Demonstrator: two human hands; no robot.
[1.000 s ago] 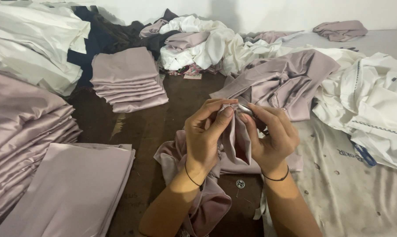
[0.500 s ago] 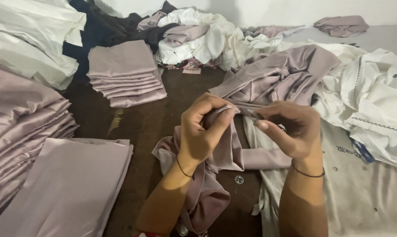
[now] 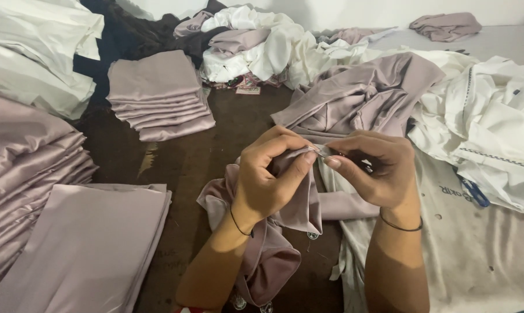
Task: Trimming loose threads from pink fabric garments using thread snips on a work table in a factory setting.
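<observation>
Over the dark table (image 3: 227, 145), both hands still pinching mauve garment (image 3: 296, 203), right hand (image 3: 372, 171) drawn back closer.

- A dark brown table (image 3: 215, 150) fills the middle of the view.
- A pale wall (image 3: 354, 11) runs along the 12 o'clock edge.
- Folded mauve stacks (image 3: 157, 95) sit at 10 o'clock.
- White cloth heaps (image 3: 494, 116) lie at 3 o'clock.
- The light is dim and even.
</observation>
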